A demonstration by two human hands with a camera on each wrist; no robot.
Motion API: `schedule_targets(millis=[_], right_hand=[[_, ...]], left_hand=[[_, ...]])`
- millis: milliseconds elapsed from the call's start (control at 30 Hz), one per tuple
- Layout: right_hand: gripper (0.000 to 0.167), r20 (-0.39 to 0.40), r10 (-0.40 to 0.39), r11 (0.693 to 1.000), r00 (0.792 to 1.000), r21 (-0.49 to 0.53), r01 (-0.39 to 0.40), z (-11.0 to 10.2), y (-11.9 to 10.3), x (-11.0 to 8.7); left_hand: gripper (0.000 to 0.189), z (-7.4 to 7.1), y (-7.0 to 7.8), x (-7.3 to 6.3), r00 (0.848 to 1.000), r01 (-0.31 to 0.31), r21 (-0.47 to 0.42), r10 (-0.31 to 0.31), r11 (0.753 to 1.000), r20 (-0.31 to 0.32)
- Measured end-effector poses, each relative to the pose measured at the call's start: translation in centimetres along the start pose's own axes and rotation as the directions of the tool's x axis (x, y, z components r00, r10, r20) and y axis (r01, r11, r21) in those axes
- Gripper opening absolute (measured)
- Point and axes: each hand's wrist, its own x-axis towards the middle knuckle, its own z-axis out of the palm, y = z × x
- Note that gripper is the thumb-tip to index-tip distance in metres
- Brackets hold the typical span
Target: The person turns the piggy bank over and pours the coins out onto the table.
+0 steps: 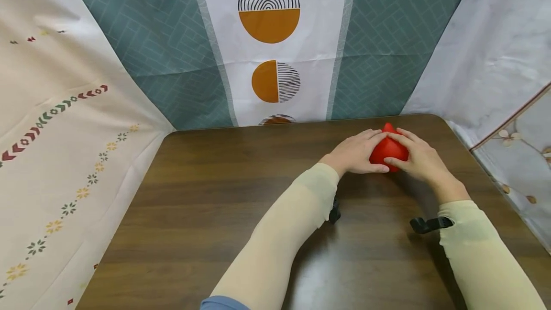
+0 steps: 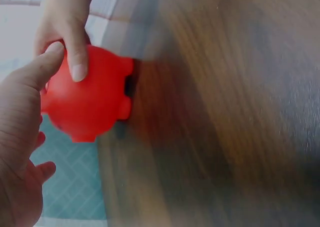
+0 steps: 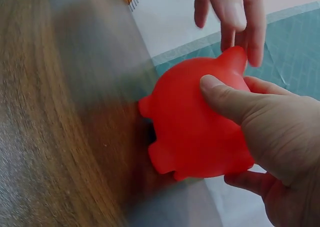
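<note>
A round red piggy bank (image 1: 389, 151) with stubby feet stands near the far right of the table. My right hand (image 1: 423, 158) grips it from the right, its thumb (image 3: 220, 94) across the side and the other fingers round the back. From the left, my left hand (image 1: 356, 152) reaches in with fingers extended over the top. In the right wrist view, those left fingers (image 3: 255, 24) hang right by the pointed ear of the piggy bank (image 3: 195, 132). The left thumb (image 2: 47, 62) overlaps the piggy bank (image 2: 97, 104) in the left wrist view.
The brown wooden table (image 1: 206, 195) has its far edge just behind the piggy bank. A green and white patterned cloth (image 1: 163, 27) hangs behind it, with pale cloths on both sides. Black mounts (image 1: 430, 225) are strapped at both wrists.
</note>
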Motion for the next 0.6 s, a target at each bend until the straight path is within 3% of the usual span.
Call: schedule_targets(millis=[200,600], right_hand=[[0.073,-0.007,-0.014,0.999,1.0,0.035,0.014,0.6,-0.3,-0.1],[0.075,-0.014,-0.007,0.995,1.0,0.099,0.008,0.7,-0.1,-0.6]], left_hand=[[0.093,1.0,0.1,0.4,1.0,0.019,0.001,-0.019,1.0,0.004],[0.08,2.3,-1.1,-0.1,0.995,-0.04,-0.016,0.038,0.999,-0.096]])
